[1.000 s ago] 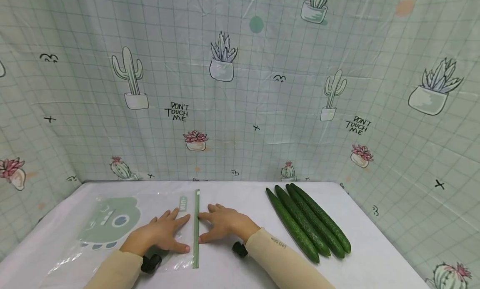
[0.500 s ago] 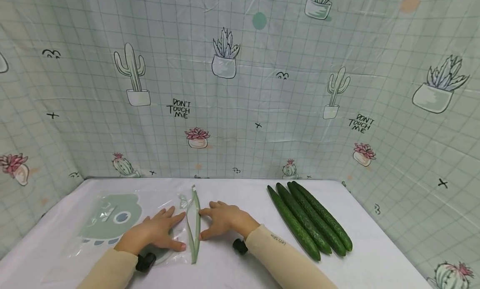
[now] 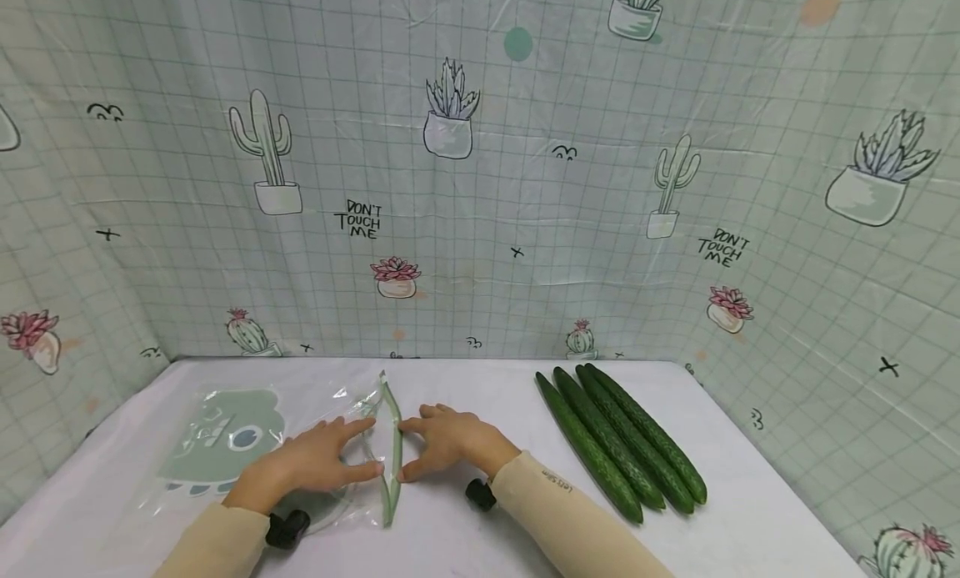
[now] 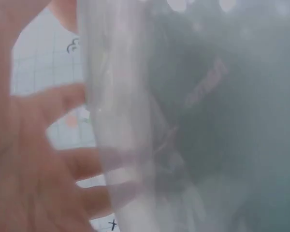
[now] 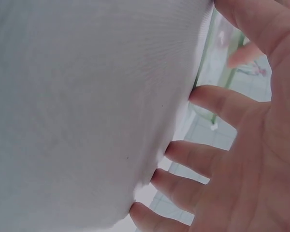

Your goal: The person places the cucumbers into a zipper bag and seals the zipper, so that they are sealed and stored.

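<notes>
A clear zip bag [image 3: 225, 432] with a green monster print lies flat on the left of the table, its green-edged mouth toward the right. The two edges of that mouth stand apart. My left hand [image 3: 303, 463] is over the mouth end of the bag, thumb and forefinger stretched out at the gap. In the left wrist view, clear film [image 4: 135, 130] overlaps its fingertips. From the other side, my right hand [image 3: 450, 440] rests with straight fingers on the tabletop, forefinger and thumb tips against the green zip strip [image 3: 397, 444].
Several cucumbers [image 3: 609, 442] lie side by side at the right of the white table [image 3: 480, 553]. A patterned curtain [image 3: 480, 203] surrounds the back and sides. Small black wrist devices [image 3: 288, 529] sit below both wrists.
The straight green strip at the bag's mouth has parted into two edges. My left thumb and forefinger have shifted right, to the gap. The right hand has stayed nearly in place.
</notes>
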Demonstrator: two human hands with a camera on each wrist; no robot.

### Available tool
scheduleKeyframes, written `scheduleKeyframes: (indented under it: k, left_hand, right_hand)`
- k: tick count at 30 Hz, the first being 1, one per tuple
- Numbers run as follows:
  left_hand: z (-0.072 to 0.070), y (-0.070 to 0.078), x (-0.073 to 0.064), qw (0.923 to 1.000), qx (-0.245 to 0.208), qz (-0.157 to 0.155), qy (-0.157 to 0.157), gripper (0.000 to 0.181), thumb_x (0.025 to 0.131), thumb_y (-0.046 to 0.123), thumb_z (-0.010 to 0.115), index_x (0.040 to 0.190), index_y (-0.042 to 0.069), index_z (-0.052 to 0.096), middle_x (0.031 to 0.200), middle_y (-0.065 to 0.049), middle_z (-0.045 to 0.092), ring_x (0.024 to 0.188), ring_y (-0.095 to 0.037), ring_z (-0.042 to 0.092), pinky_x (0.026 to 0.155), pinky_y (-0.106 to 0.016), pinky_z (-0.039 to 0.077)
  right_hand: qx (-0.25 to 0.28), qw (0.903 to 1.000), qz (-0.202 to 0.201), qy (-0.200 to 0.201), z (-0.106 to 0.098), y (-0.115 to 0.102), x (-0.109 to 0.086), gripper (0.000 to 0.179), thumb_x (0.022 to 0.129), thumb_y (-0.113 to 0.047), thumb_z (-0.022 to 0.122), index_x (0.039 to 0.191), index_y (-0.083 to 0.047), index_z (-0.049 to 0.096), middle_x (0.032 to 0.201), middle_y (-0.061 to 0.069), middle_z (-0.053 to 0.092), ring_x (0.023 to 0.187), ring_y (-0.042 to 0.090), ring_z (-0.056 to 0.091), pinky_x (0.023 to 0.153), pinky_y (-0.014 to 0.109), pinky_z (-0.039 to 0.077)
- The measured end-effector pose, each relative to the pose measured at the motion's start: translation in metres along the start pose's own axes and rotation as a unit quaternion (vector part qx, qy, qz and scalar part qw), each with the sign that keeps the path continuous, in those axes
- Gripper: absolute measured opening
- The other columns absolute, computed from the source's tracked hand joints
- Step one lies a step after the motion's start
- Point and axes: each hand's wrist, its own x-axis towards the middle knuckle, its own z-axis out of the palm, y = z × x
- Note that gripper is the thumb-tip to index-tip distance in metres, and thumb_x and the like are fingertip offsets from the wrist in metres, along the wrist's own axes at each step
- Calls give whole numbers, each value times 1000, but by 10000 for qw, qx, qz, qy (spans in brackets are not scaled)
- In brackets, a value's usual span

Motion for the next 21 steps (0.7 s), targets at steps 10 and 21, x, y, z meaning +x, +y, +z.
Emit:
scheduleKeyframes:
  k: [10, 21]
  left_hand:
    - [1, 8, 14, 9955, 80, -199, 922, 53, 81, 53, 69, 109, 8, 68, 109, -13, 64, 100, -39, 58, 75, -59, 47]
    - [6, 15, 28, 9963, -583, 1, 627, 60, 68, 22, 87, 119, -1, 64, 90, -7, 63, 81, -20, 54, 73, -41, 47]
  right_hand:
    - [51, 10000, 41, 26, -3, -1, -3, 75, 72, -67, 69, 139, -43, 47, 151, -2, 35, 140, 23, 29, 100, 58, 36]
    - [106, 9999, 19, 18, -2, -1, -1, 74, 73, -65, 70, 139, -41, 47, 151, -1, 35, 140, 23, 29, 100, 57, 36]
